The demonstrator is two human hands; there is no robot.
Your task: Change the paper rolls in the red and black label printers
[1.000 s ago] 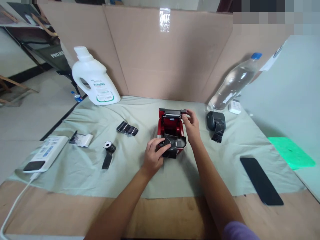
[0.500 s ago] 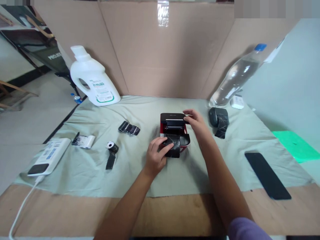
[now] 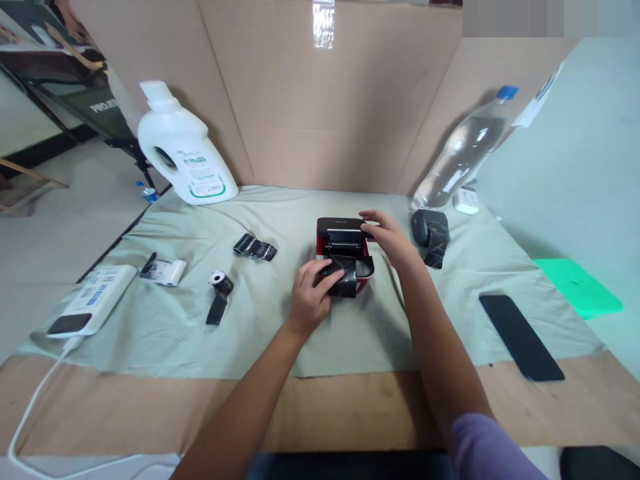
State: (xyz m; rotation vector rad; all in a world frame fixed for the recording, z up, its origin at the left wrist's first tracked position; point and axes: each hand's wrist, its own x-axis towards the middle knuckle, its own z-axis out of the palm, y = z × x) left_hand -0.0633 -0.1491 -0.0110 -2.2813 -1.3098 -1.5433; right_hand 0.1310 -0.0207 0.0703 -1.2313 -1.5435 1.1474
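A small red and black printer (image 3: 341,230) stands in the middle of a pale green cloth (image 3: 280,320), its black lid tilted forward and nearly down. My right hand (image 3: 387,239) grips the right end of that lid. My left hand (image 3: 311,298) pinches a black strip of paper (image 3: 345,281) that hangs out of the printer's front. Its thumb lies on top of the strip.
On the cloth lie a black roll (image 3: 254,247), a white-cored roll with a black tail (image 3: 219,293), a white roll (image 3: 165,272), a black device (image 3: 431,235) and a phone (image 3: 520,337). A power bank (image 3: 93,308), a detergent jug (image 3: 183,150), a water bottle (image 3: 463,150) and cardboard walls ring them.
My right hand has swung the printer's lid from upright down toward the front. My left hand has stayed on the black strip.
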